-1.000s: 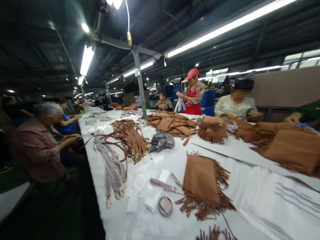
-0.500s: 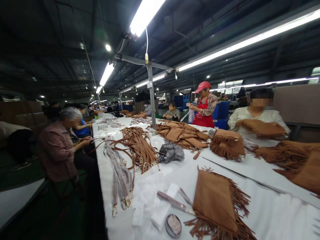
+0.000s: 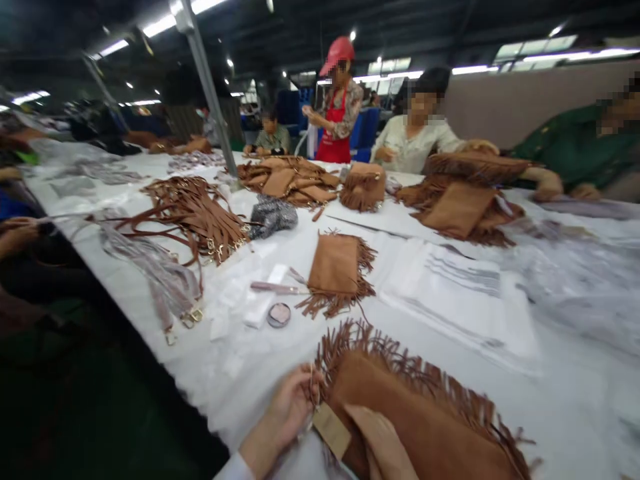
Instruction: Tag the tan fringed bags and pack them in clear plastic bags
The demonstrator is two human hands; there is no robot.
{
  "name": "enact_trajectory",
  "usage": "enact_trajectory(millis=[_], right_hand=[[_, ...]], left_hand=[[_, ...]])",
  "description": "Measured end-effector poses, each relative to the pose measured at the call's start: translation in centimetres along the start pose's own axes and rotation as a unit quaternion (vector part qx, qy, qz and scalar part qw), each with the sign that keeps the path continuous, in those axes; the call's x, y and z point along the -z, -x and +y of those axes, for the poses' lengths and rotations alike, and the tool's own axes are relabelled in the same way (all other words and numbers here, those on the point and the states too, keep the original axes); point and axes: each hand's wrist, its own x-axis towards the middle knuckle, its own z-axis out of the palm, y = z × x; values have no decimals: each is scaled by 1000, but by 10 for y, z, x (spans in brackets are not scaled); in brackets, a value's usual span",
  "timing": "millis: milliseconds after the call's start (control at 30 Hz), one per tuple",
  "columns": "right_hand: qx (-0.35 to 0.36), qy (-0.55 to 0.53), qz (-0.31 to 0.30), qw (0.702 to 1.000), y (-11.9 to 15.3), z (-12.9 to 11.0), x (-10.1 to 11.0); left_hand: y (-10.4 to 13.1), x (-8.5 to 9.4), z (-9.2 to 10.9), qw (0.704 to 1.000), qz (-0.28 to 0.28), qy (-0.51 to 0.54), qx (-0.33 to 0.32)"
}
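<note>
A brown suede fringed bag [image 3: 430,427] lies at the table's near edge in front of me. My left hand [image 3: 293,403] pinches its left corner, fingers closed on the fringe there. A tan paper tag [image 3: 331,430] hangs at that corner between my hands. My right hand [image 3: 385,443] lies on the bag's near part with the thumb on top, gripping it. A second, smaller fringed bag [image 3: 337,267] rests flat farther out on the white table [image 3: 575,400].
A pink-handled tool [image 3: 273,288], a round tin [image 3: 279,315] and white pieces [image 3: 257,310] lie left of the smaller bag. Brown straps [image 3: 200,217], wrapped straps [image 3: 163,280], plastic sleeves [image 3: 450,287] and more bags [image 3: 460,207] cover the table. Co-workers sit or stand around the table.
My view has dropped toward the near table edge. My two hands and the large fringed bag, out of view before, now show at the bottom.
</note>
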Motion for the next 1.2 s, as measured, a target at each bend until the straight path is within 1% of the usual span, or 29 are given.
enact_trajectory(millis=[67, 100, 200, 267, 300, 333, 400, 467, 500, 533, 600, 633, 667, 767, 833, 867, 900, 933, 967, 1000, 1033, 1067, 1133, 1167, 1200], right_hand=[[83, 19, -11, 996, 8, -13, 7], [107, 34, -15, 994, 7, -19, 11], [116, 54, -28, 991, -5, -32, 15], [113, 20, -14, 993, -13, -34, 11], [93, -10, 4, 996, -16, -34, 7], [56, -42, 28, 997, -18, -33, 2], [-57, -95, 83, 990, -21, -30, -7], [-156, -124, 121, 972, -23, -29, -13], [-180, -134, 127, 966, -23, -28, -15], [-190, -145, 123, 963, -24, -29, -16], [-186, -164, 102, 963, -26, -30, -15], [-181, -173, 92, 964, -27, -32, -14], [-176, -180, 82, 964, -29, -34, -12], [-164, -209, 60, 962, -36, -41, -2], [-146, -267, 37, 952, -43, -46, 6], [-139, -302, 26, 943, -46, -47, 10], [-137, -332, 21, 933, -49, -49, 13], [-143, -355, 23, 924, -52, -50, 14], [-155, -369, 34, 916, -55, -50, 14], [-173, -378, 53, 908, -56, -49, 13], [-190, -385, 73, 900, -57, -48, 10], [-205, -395, 91, 891, -58, -47, 7], [-233, -422, 124, 867, -58, -44, -1], [-248, -434, 141, 855, -58, -43, -5], [-265, -446, 160, 840, -57, -41, -8]], left_hand=[[1, 1, 2, 999, 10, 32, 25], [2, 2, 3, 999, 10, 32, 32], [2, 4, 3, 999, 12, 18, 36], [1, 5, 2, 999, 16, -8, 32], [0, 7, 1, 999, 19, -25, 29], [-1, 8, 0, 999, 24, -39, 27], [-1, 10, 1, 997, 25, -64, 22], [-1, 12, 4, 993, 13, -113, 10], [-1, 11, 7, 988, 3, -152, -1], [0, 9, 10, 980, -7, -201, -15], [3, 3, 17, 946, -28, -320, -51], [5, -2, 20, 919, -45, -384, -70], [8, -8, 23, 887, -67, -449, -89], [16, -25, 27, 765, -144, -609, -152], [20, -33, 26, 697, -172, -673, -180], [20, -36, 25, 671, -177, -695, -188], [21, -38, 23, 652, -182, -710, -192], [20, -39, 21, 642, -186, -718, -194], [20, -40, 19, 641, -188, -718, -196], [19, -40, 16, 648, -185, -712, -196], [18, -40, 15, 665, -176, -700, -194], [17, -39, 13, 687, -158, -685, -185], [15, -37, 9, 734, -105, -652, -160], [14, -35, 8, 751, -79, -639, -147], [13, -34, 7, 762, -59, -630, -138]])
